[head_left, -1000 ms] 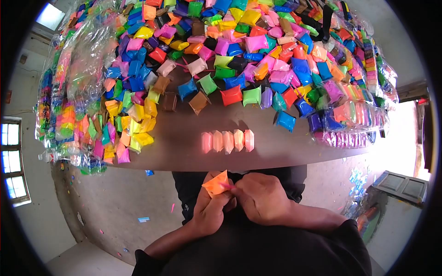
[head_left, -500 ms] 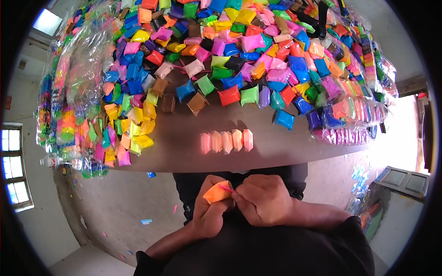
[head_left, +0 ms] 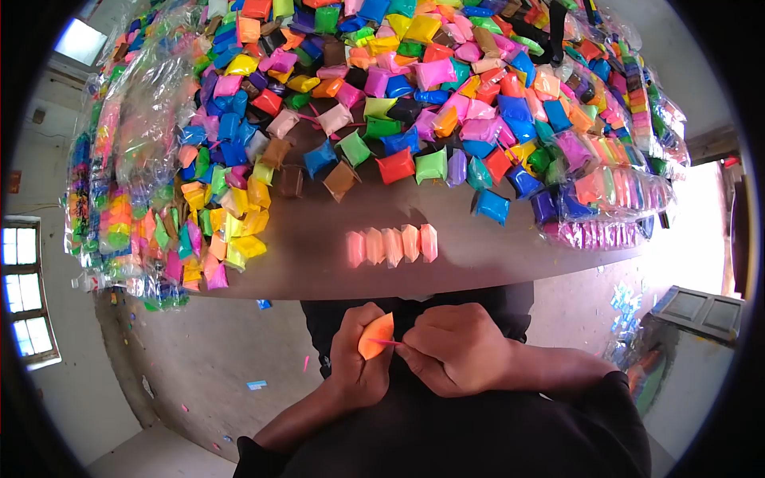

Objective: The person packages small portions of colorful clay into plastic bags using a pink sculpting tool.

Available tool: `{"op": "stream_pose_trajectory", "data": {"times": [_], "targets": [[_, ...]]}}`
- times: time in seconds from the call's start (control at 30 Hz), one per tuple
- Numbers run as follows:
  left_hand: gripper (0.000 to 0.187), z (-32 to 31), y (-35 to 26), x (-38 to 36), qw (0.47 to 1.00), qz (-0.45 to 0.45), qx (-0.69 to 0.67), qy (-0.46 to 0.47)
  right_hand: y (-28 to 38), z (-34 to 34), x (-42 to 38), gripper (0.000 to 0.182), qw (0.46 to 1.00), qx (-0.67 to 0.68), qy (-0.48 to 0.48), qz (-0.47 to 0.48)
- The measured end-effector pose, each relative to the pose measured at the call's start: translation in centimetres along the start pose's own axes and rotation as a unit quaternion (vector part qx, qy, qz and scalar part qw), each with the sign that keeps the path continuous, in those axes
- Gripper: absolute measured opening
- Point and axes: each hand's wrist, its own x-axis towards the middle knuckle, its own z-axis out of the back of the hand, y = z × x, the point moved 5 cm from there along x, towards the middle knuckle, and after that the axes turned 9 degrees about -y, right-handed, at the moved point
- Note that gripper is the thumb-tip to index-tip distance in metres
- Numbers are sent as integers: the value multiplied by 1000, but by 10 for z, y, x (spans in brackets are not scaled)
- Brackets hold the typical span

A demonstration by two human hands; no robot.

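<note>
The left hand point(head_left: 362, 354) pinches the orange packet point(head_left: 377, 336), below the near edge of the bench point(head_left: 319, 275); the right hand point(head_left: 458, 350) grips the thin pink strip point(head_left: 386, 342) at it. Steady the packet gently and control the strip close to it.

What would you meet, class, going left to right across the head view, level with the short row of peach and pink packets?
Window, plastic-wrapped multicoloured packs, yellow packet, short row of peach and pink packets, plastic-wrapped magenta packets, bright opening.
</note>
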Motion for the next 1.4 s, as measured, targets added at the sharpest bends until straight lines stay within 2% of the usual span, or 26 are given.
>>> {"op": "stream_pose_trajectory", "data": {"times": [0.03,0.1,0.13,0.2,0.3,0.33,0.43,0.5,0.57,0.67,0.73,0.8,0.83,0.9,0.93,1.0,1.03,1.1,1.17,1.23,1.3,1.33,1.4], "targets": [[18,0,-1,0,1000,0,-1,1,0,-1,-1,16,1000,6,-3,-2],[18,2,3,-2,997,74,11,-10,-6,4,4,16,1000,-25,-12,-2],[18,2,5,0,997,73,13,-11,-3,6,5,17,1000,-21,3,-4],[19,4,-1,3,997,-53,46,-21,8,2,3,17,1000,1,20,-6],[18,4,-4,1,998,2,55,-22,-8,-2,3,17,999,-26,-19,23],[18,4,-4,1,998,1,55,-23,-14,3,5,17,998,-50,-42,-16],[20,4,-8,0,998,-26,47,-22,7,0,4,17,999,2,3,35],[22,5,-2,-4,997,77,-3,-18,1,-2,2,18,1000,4,-1,28],[23,3,-1,-7,997,72,3,-24,-13,4,7,18,998,-48,-34,-15],[24,5,2,-6,999,37,6,-25,9,0,5,18,999,11,4,31],[24,3,-1,-5,1000,5,-1,-16,-7,0,4,18,1000,-8,-12,19],[25,4,4,-10,995,88,-42,-14,-21,5,9,20,997,-55,-48,-28],[25,5,3,-10,995,87,-41,-13,-16,6,10,20,997,-54,-50,-27],[23,5,6,-12,990,128,-62,-22,7,3,8,20,999,15,-4,33],[23,4,3,-11,990,128,-63,-20,8,-2,4,18,999,15,26,28],[22,-4,7,-13,923,298,-242,-25,-11,-1,9,18,999,-28,-1,18],[22,-4,8,-12,923,298,-242,-25,-18,1,11,19,997,-69,-26,10],[23,-10,11,-13,826,354,-437,6,-8,-1,10,19,999,-44,-17,26],[26,-7,7,-14,832,385,-400,-8,4,-4,6,19,999,6,5,52],[30,-6,12,-16,835,414,-362,-18,-5,-7,4,17,998,1,-6,60],[32,-11,12,-10,781,392,-485,40,-20,-1,8,18,999,-33,-37,-2],[32,-13,6,-7,782,391,-484,41,-17,2,10,18,999,-37,-32,23],[34,-12,1,-11,819,465,-332,-59,-5,-4,6,18,999,-22,-12,34]]}}
